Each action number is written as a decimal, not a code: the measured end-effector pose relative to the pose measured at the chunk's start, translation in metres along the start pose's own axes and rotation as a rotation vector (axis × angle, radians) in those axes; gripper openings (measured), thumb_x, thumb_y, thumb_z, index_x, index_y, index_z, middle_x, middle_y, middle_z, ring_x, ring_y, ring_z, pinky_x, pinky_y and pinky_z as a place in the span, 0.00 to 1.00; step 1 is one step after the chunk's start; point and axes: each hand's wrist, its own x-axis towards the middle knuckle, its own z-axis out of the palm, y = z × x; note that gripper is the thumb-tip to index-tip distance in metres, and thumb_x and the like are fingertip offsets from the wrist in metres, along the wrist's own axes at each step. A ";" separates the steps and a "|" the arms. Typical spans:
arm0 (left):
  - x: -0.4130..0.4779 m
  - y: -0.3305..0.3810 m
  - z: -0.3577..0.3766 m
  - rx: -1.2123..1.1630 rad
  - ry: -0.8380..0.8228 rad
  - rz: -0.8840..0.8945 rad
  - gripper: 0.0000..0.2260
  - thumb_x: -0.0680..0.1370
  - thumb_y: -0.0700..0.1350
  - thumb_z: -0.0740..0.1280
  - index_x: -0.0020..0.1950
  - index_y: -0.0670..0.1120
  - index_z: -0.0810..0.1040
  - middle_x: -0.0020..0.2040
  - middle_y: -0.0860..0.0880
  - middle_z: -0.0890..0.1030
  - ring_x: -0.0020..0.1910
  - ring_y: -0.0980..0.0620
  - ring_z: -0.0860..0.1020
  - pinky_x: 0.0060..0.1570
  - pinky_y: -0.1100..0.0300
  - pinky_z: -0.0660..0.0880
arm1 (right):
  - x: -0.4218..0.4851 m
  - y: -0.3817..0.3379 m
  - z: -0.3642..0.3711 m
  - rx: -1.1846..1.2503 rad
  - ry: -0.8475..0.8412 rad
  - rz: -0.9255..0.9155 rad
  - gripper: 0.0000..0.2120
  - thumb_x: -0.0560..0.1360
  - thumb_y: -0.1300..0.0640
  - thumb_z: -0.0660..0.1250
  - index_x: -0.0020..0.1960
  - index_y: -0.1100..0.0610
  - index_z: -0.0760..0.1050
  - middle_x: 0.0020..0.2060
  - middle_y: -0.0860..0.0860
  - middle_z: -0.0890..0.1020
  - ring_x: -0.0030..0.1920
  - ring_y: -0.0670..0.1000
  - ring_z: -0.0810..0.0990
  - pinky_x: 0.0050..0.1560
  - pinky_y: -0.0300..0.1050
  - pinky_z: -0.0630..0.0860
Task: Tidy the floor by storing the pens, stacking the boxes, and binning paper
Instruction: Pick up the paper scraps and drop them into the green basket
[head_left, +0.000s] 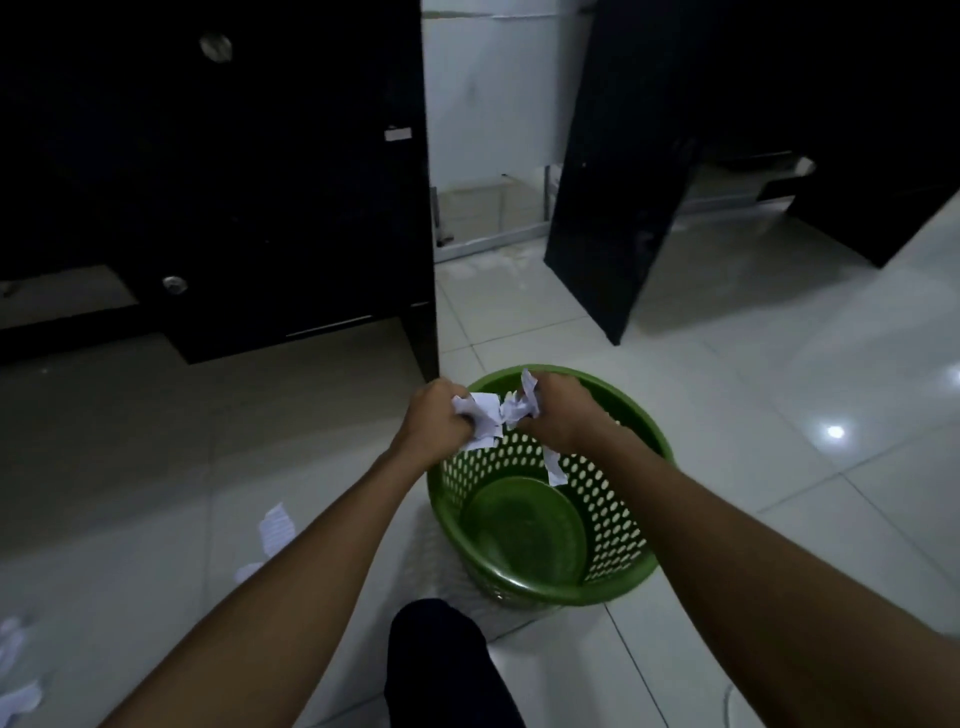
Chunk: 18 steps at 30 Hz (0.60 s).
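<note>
Together, left hand (434, 421) and right hand (561, 410) clutch crumpled paper (488, 410) above the bin (602, 509).

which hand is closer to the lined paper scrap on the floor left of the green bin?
Left. The left hand holds crumpled paper at the green bin's left rim, on the lined scrap's side; the right hand holds another wad over the bin, farther away.

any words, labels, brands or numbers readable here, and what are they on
No text here can be read.
White label on the dark cabinet: too small and blurred to read.
Paper scraps gripped by the left hand and right hand: no writing visible.
Green bin: no brand or label shows.
</note>
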 end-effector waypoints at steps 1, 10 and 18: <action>0.000 0.003 0.007 -0.011 -0.018 0.011 0.07 0.69 0.38 0.66 0.33 0.38 0.78 0.33 0.42 0.77 0.33 0.47 0.74 0.28 0.61 0.65 | -0.003 0.008 0.001 0.012 0.000 0.013 0.13 0.74 0.57 0.67 0.55 0.61 0.75 0.50 0.56 0.80 0.50 0.55 0.78 0.51 0.46 0.75; 0.003 0.009 0.051 -0.187 -0.266 0.060 0.03 0.67 0.39 0.68 0.37 0.44 0.82 0.36 0.45 0.82 0.35 0.49 0.78 0.36 0.57 0.75 | -0.022 0.050 0.013 0.074 -0.034 0.087 0.16 0.72 0.55 0.71 0.57 0.57 0.73 0.52 0.53 0.80 0.51 0.52 0.78 0.52 0.48 0.77; -0.007 0.013 0.055 -0.136 -0.523 0.023 0.40 0.69 0.36 0.70 0.76 0.54 0.56 0.78 0.50 0.51 0.76 0.46 0.56 0.64 0.58 0.65 | -0.027 0.057 0.015 0.116 -0.194 0.131 0.44 0.67 0.47 0.75 0.76 0.51 0.56 0.75 0.51 0.61 0.73 0.55 0.63 0.72 0.53 0.64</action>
